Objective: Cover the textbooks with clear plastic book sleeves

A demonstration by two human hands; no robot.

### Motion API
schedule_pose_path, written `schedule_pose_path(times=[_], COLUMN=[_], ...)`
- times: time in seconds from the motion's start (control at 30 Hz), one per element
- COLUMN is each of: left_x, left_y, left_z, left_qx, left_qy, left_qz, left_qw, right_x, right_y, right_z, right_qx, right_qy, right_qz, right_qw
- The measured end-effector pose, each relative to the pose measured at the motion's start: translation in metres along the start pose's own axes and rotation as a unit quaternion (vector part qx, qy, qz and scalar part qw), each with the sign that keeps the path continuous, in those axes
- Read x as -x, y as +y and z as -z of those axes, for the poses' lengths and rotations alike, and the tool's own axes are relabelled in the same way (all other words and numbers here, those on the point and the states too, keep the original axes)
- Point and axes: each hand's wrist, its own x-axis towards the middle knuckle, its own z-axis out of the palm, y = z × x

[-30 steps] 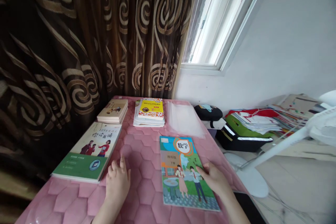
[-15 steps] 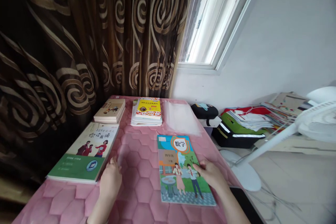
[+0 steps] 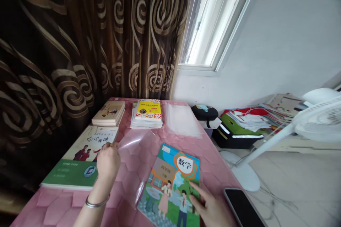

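Left hand (image 3: pixel 108 159) pinching clear plastic book cover (image 3: pixel 135 137), right hand (image 3: pixel 213 210) open on grade-four maths textbook (image 3: pixel 174 181); cover-handling step, apparently, next move calling for smooth, even film.

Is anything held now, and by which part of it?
The left hand holds the clear plastic film by its left edge. The right hand only rests its fingers on the blue book.
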Motion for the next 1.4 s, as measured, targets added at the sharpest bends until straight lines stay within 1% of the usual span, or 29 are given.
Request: schedule_pose_path(times=[0.1,0.17,0.2,0.27,0.37,0.43,0.5,0.57,0.63,0.77,0.9,0.97,1.0,1.07,1.17,1.23,1.27,1.33,1.37,1.4], left_x=[-0.011,-0.014,-0.015,-0.016,-0.015,-0.014,-0.014,-0.016,-0.019,-0.03,-0.048,-0.061,-0.069,-0.086,-0.112,-0.126,-0.133,-0.144,-0.149,-0.153], left_y=[0.005,0.008,0.008,0.008,0.006,0.005,0.004,0.004,0.005,0.008,0.015,0.023,0.029,0.043,0.069,0.085,0.091,0.101,0.105,0.108], left_z=[0.007,0.008,0.008,0.007,0.006,0.005,0.005,0.004,0.003,0.001,0.005,0.007,0.008,0.009,0.007,0.002,-0.001,-0.011,-0.016,-0.021], left_qx=[-0.016,-0.025,-0.03,-0.039,-0.044,-0.043,-0.039,-0.034,-0.029,-0.022,0.002,0.022,0.034,0.055,0.078,0.09,0.094,0.097,0.099,0.1], left_qy=[0.009,0.007,0.005,0.004,0.007,0.008,0.007,0.006,0.012,0.028,0.032,0.04,0.043,0.042,0.027,0.018,0.015,0.008,0.004,0.0], left_qz=[-0.013,-0.025,-0.03,-0.037,-0.042,-0.045,-0.043,-0.04,-0.039,-0.046,-0.068,-0.084,-0.094,-0.116,-0.145,-0.153,-0.154,-0.151,-0.149,-0.146], left_qw=[1.0,0.999,0.999,0.999,0.998,0.998,0.998,0.999,0.999,0.998,0.997,0.995,0.994,0.991,0.986,0.984,0.984,0.984,0.984,0.984], right_x=[0.019,0.022,0.021,0.015,0.005,-0.002,-0.009,-0.017,-0.024,-0.033,-0.027,-0.02,-0.015,-0.007,0.0,0.0,-0.002,-0.005,-0.007,-0.009], right_y=[-0.005,-0.002,0.001,0.006,0.005,-0.002,-0.012,-0.02,-0.024,-0.025,-0.031,-0.036,-0.039,-0.045,-0.054,-0.062,-0.065,-0.069,-0.07,-0.069], right_z=[-0.005,0.0,0.006,0.02,0.046,0.06,0.068,0.069,0.065,0.056,0.05,0.039,0.03,0.003,-0.053,-0.092,-0.109,-0.135,-0.143,-0.147], right_qx=[0.053,0.124,0.161,0.223,0.276,0.281,0.266,0.246,0.244,0.276,0.308,0.313,0.307,0.284,0.249,0.239,0.234,0.226,0.225,0.222], right_qy=[-0.03,-0.034,-0.036,-0.042,-0.062,-0.081,-0.104,-0.125,-0.13,-0.103,-0.071,-0.046,-0.03,0.017,0.121,0.153,0.163,0.19,0.19,0.169], right_qz=[0.05,0.106,0.147,0.243,0.382,0.454,0.508,0.541,0.551,0.559,0.583,0.598,0.606,0.613,0.588,0.561,0.541,0.513,0.504,0.51], right_qw=[0.997,0.986,0.975,0.943,0.88,0.842,0.812,0.794,0.787,0.775,0.749,0.736,0.733,0.737,0.76,0.778,0.791,0.806,0.812,0.814])
